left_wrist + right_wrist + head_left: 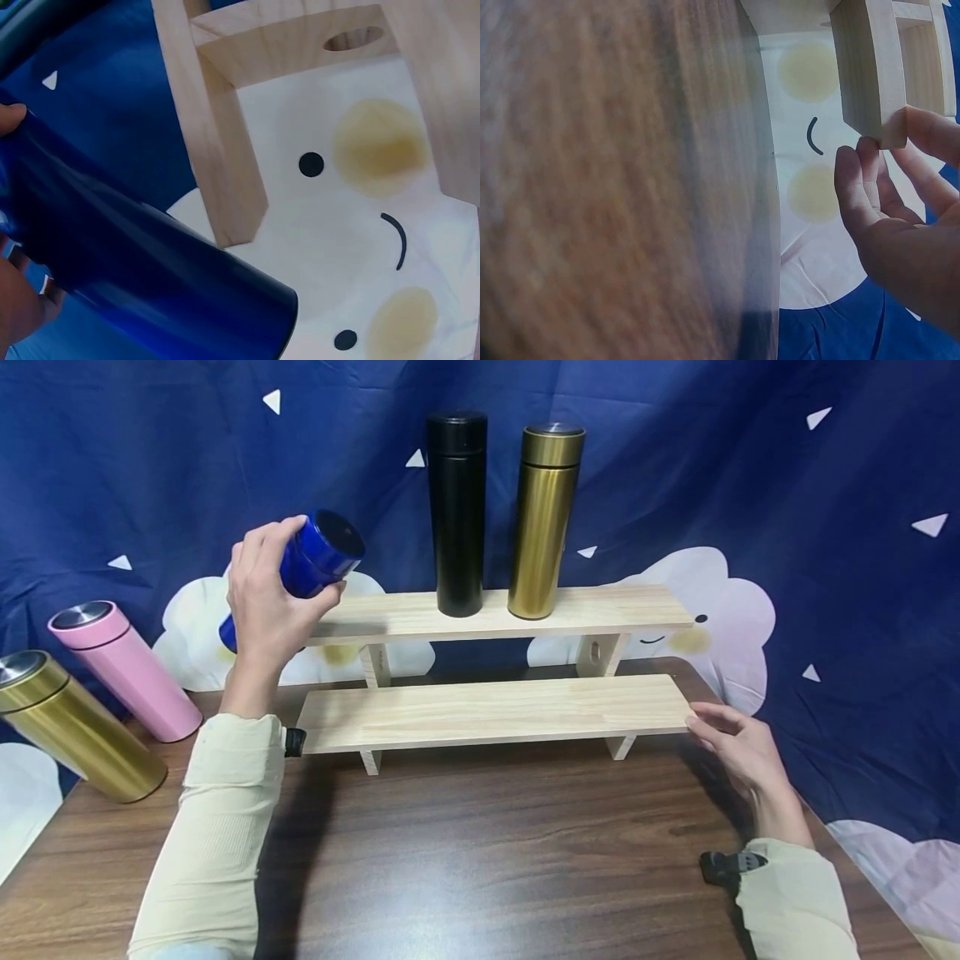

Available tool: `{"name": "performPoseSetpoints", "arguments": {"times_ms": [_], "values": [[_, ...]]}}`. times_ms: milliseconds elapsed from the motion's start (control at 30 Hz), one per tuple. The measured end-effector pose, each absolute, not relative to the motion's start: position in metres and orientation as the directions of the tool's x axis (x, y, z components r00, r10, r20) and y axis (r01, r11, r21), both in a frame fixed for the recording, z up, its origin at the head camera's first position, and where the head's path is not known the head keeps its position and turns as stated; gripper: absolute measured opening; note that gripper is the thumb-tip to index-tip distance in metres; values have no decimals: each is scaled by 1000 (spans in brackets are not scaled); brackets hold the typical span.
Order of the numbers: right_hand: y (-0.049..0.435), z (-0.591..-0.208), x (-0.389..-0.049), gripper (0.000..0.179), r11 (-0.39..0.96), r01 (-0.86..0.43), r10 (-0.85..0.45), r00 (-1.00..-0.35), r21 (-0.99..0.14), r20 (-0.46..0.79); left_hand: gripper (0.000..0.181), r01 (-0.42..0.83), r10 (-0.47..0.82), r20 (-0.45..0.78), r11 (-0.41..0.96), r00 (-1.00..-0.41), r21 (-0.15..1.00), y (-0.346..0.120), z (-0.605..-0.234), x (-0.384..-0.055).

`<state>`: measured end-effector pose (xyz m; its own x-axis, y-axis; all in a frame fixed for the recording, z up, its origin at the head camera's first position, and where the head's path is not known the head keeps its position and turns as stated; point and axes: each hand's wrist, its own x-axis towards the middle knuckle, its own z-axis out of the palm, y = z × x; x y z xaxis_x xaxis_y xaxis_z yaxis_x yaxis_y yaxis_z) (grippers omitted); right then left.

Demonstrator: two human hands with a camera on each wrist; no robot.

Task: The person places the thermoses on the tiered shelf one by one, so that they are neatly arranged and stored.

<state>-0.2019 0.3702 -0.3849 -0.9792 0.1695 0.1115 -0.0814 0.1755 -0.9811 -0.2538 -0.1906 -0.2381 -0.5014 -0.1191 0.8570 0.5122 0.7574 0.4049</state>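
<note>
My left hand [264, 589] grips a blue thermos bottle [306, 560] around its upper part, held tilted near the left end of a two-tier wooden shelf [487, 714]. In the left wrist view the blue bottle's body [165, 255] slants down past the shelf's end, apart from it. My right hand [738, 756] pinches the right end of the lower board, with fingers on both its faces in the right wrist view. On the upper board stand a black thermos bottle [457, 518] and a gold thermos bottle [546, 522], side by side.
At the table's left edge stand a pink thermos bottle [131, 672] and another gold thermos bottle [78, 727]. The brown wooden table [480, 860] stretches in front of the shelf. A dark blue cloth [675, 468] with cloud faces and white triangles hangs behind.
</note>
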Motion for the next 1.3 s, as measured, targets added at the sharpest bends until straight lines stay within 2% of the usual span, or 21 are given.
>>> {"name": "performPoseSetpoints", "arguments": {"times_ms": [433,900,1300], "values": [[370,-385,-202,20,140,-79,162,-981,-987,102,63,552,-72,883,756,-464,352,-177,-220,-256],[369,-384,-204,22,162,-68,172,-980,-984,96,63,594,-39,887,729,-461,341,-160,-206,-260],[370,-386,-204,20,161,-74,172,-980,-984,102,67,579,-61,847,704,-527,411,-149,-200,-266]]}}
